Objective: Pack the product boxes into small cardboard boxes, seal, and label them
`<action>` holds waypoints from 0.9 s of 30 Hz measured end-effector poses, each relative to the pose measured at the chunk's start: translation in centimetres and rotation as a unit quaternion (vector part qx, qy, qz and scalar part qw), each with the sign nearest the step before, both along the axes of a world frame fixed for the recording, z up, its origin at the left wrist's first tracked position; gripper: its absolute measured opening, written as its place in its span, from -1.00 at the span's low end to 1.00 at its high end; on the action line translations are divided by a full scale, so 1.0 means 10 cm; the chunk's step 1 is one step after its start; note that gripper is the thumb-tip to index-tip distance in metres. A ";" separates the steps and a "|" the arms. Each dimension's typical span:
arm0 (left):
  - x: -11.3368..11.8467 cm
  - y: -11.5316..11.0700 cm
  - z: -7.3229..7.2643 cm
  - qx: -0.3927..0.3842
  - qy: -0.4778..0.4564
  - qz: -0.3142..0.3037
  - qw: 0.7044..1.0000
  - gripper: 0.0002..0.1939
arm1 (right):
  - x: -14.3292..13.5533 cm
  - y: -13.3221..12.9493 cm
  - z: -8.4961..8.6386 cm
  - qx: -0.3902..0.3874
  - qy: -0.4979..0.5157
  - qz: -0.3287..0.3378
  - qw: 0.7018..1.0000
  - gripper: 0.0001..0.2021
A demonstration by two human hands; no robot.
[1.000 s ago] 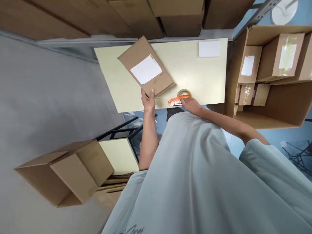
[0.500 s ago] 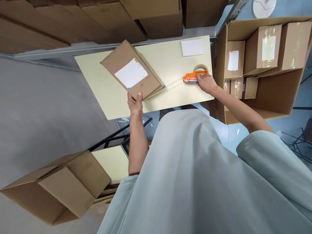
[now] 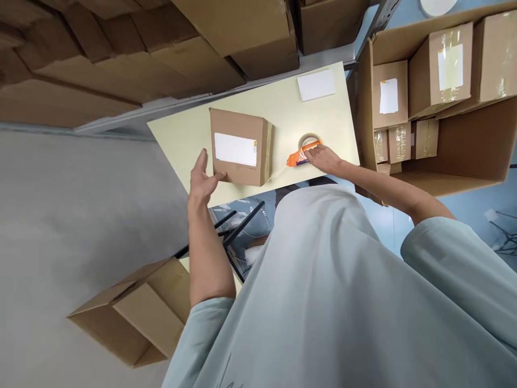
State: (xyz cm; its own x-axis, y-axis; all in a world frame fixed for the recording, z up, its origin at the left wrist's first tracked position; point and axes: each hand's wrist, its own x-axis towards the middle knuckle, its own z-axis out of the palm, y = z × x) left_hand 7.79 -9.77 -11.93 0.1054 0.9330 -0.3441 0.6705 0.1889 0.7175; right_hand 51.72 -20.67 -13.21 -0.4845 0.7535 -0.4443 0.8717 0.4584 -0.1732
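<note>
A cardboard box (image 3: 238,175) with a white label (image 3: 235,149) rests on the pale yellow tabletop (image 3: 283,116). My left hand (image 3: 204,180) is at its lower left corner, fingers spread and the thumb against or very near the cardboard. To the right of the box, my right hand (image 3: 323,160) grips an orange tape dispenser (image 3: 296,158) that carries a roll of tape. A faint clear strip of tape seems to run from the dispenser towards the box's right side, where tape covers the edge. My right fingers partly hide the dispenser's handle.
White papers or labels (image 3: 316,84) lie at the table's back right. A large open carton (image 3: 456,180) holding several taped boxes stands to the right. Cardboard boxes (image 3: 194,70) line a shelf behind the table. Another open carton (image 3: 141,323) sits at lower left.
The box has turned and now lies squarer to the table. My left hand has loosened from its bottom edge and spread open at its left. My right hand and the dispenser have come nearer the box.
</note>
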 end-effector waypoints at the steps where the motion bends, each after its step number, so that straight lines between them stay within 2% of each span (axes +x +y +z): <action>1: 0.13 0.09 0.01 0.012 0.024 0.041 0.999 0.10 | -0.04 -0.05 0.03 -0.006 0.003 -0.005 1.000 -0.49; 3: 0.53 0.28 0.00 0.032 0.056 0.122 0.990 0.13 | -0.06 -0.13 0.08 -0.014 0.008 -0.019 1.000 -0.49; 4: 0.79 0.38 -0.02 0.046 0.066 0.139 0.987 0.11 | -0.06 -0.16 0.09 -0.015 0.008 -0.024 1.000 -0.48; 7: 1.55 0.64 -0.12 0.053 0.106 0.170 0.978 0.19 | -0.02 -0.23 0.08 -0.009 0.012 -0.026 1.000 -0.46; 8: 1.74 0.71 -0.16 0.038 0.109 0.177 0.977 0.18 | -0.02 -0.25 0.07 -0.007 0.015 -0.027 0.999 -0.46; 10: 1.98 0.77 -0.22 0.001 0.099 0.174 0.980 0.12 | -0.01 -0.29 0.02 -0.003 0.022 -0.035 0.999 -0.46; 12: 2.06 0.76 -0.25 -0.009 0.104 0.168 0.980 0.06 | -0.03 -0.32 -0.04 0.002 0.031 -0.047 0.998 -0.51; 15: 2.03 0.63 -0.26 0.039 0.174 0.161 0.971 0.05 | -0.11 -0.37 -0.11 0.010 0.054 -0.046 0.997 -0.55; 18: 1.98 0.45 -0.23 0.088 0.220 0.080 0.968 0.07 | -0.29 -0.42 -0.14 0.004 0.084 -0.013 0.996 -0.54; 20: 1.95 0.34 -0.21 0.103 0.220 0.009 0.970 0.07 | -0.43 -0.45 -0.14 0.002 0.101 0.014 0.995 -0.54; 22: 1.90 0.26 -0.21 0.105 0.217 -0.036 0.970 0.08 | -0.52 -0.45 -0.12 0.001 0.111 0.028 0.993 -0.56; 24: 1.84 0.21 -0.23 0.100 0.207 -0.061 0.971 0.10 | -0.47 -0.42 -0.11 -0.004 0.112 0.024 0.993 -0.56; 27: 1.75 0.16 -0.26 0.099 0.174 -0.088 0.976 0.15 | -0.06 -0.36 -0.09 -0.020 0.085 -0.011 0.996 -0.55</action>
State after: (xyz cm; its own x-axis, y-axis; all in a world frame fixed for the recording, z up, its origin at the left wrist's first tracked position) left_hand 25.31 -8.19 -14.55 0.1796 0.9626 -0.2030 0.8896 -0.0708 0.4511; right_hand 51.14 -24.23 -14.13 -0.5384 0.7483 -0.3876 0.8383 0.4285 -0.3372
